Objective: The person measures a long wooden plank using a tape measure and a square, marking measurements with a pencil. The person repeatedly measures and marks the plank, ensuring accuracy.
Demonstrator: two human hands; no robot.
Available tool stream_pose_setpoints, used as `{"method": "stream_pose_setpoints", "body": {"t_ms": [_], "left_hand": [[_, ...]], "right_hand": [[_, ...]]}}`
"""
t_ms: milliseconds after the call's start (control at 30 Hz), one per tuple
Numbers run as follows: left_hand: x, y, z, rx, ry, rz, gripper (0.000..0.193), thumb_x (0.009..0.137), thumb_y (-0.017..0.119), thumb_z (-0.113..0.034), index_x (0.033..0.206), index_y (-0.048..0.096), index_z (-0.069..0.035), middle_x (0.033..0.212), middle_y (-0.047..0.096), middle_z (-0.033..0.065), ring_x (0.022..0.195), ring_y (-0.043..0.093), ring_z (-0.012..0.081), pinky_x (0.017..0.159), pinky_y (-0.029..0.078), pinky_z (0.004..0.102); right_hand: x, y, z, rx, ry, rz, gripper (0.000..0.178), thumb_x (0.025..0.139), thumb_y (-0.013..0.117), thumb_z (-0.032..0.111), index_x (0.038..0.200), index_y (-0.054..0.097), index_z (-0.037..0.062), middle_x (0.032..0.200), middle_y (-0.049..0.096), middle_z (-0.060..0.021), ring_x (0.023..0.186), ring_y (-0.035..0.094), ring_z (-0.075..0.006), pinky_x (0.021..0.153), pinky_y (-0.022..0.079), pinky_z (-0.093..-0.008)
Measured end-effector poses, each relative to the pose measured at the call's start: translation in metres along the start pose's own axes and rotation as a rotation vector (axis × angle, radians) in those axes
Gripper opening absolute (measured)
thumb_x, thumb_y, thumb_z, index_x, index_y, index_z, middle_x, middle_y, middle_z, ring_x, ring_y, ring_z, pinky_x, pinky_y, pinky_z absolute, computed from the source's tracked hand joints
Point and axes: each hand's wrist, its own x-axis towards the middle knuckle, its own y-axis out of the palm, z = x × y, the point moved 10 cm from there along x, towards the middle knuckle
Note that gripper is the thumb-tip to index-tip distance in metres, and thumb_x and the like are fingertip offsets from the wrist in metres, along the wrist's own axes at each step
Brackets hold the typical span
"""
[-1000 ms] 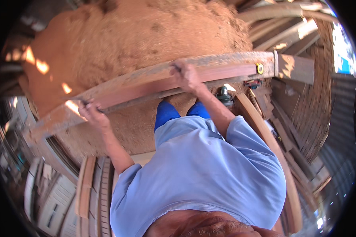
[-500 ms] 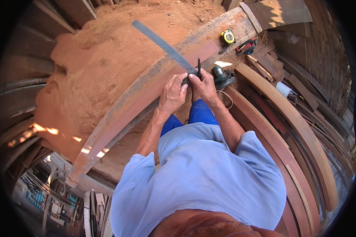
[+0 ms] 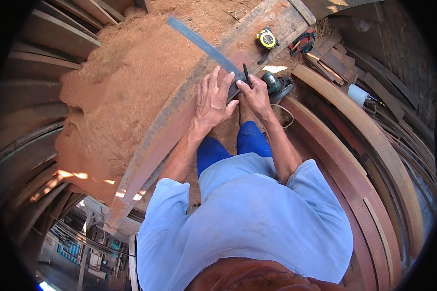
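Note:
A long metal square [image 3: 199, 42] lies across a reddish wooden plank [image 3: 172, 127], its blade pointing to the far left. My left hand [image 3: 211, 101] is laid over the plank and the near end of the square, fingers stretched out flat and thumb apart. Closed around a slim black marking pen or pencil [image 3: 246, 72], my right hand [image 3: 256, 98] is beside the square's dark stock, its thumb at the stock. The pen points up and away from me; its lower end is hidden by the fingers.
A yellow tape measure [image 3: 266, 38] rests on the far bench. Beyond my right hand stand a green power tool [image 3: 272, 82], its cable, and a red tool [image 3: 303, 42]. Curved timbers [image 3: 354, 116] lie at right, near a white container [image 3: 358, 94]. Sawdust [image 3: 116, 97] covers the left.
My left hand has opened from a grip at the square's end to lie flat with fingers spread. The right hand still holds the pen. The whole view has shifted slightly.

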Motion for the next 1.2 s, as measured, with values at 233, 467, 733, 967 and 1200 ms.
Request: {"method": "stream_pose_setpoints", "body": {"t_ms": [233,467,733,967,1200], "left_hand": [[0.005,0.014,0.006,0.112,0.075,-0.024,0.084,0.074,0.087,-0.022,0.15,0.054,-0.03,0.152,0.043,0.0276,0.128,0.05,0.0463,0.103,0.044,0.0561],[0.008,0.01,0.007,0.091,0.044,-0.069,0.071,0.076,0.084,-0.025,0.144,0.064,-0.033,0.148,0.049,0.0248,0.124,0.053,0.0432,0.1,0.046,0.054],[0.007,0.01,0.007,0.102,0.062,-0.125,0.07,0.076,0.083,-0.027,0.143,0.064,-0.035,0.146,0.05,0.0225,0.122,0.053,0.0403,0.096,0.046,0.0523],[0.008,0.01,0.007,0.122,0.063,-0.123,0.068,0.077,0.082,-0.028,0.143,0.064,-0.034,0.145,0.051,0.0211,0.121,0.053,0.0398,0.095,0.046,0.0515],[0.007,0.01,0.007,0.106,0.059,-0.128,0.067,0.076,0.082,-0.028,0.141,0.066,-0.033,0.144,0.051,0.0201,0.122,0.053,0.0393,0.095,0.046,0.0512]], "right_hand": [[0.004,0.003,-0.009,0.146,0.036,0.045,0.013,0.097,0.072,0.013,0.095,0.069,0.0009,0.083,0.06,0.0049,0.076,0.05,-0.0048,0.067,0.043,-0.0264],[0.0,0.007,-0.019,0.272,0.124,-0.046,0.015,0.099,0.072,0.013,0.107,0.07,0.0004,0.091,0.065,0.0035,0.08,0.054,-0.0031,0.069,0.045,-0.023],[0.0,0.004,-0.016,0.193,0.118,-0.052,0.015,0.099,0.072,0.012,0.107,0.07,0.0001,0.092,0.066,0.0029,0.081,0.055,-0.0035,0.069,0.046,-0.0231],[0.0,0.002,-0.014,0.176,0.125,-0.064,0.012,0.096,0.073,0.01,0.102,0.07,0.0002,0.09,0.067,0.0016,0.081,0.057,-0.0047,0.071,0.048,-0.0251],[0.0,0.003,-0.014,0.184,0.13,-0.057,0.013,0.097,0.073,0.011,0.103,0.07,-0.0002,0.09,0.067,0.0018,0.081,0.057,-0.0051,0.071,0.048,-0.0256]]}}
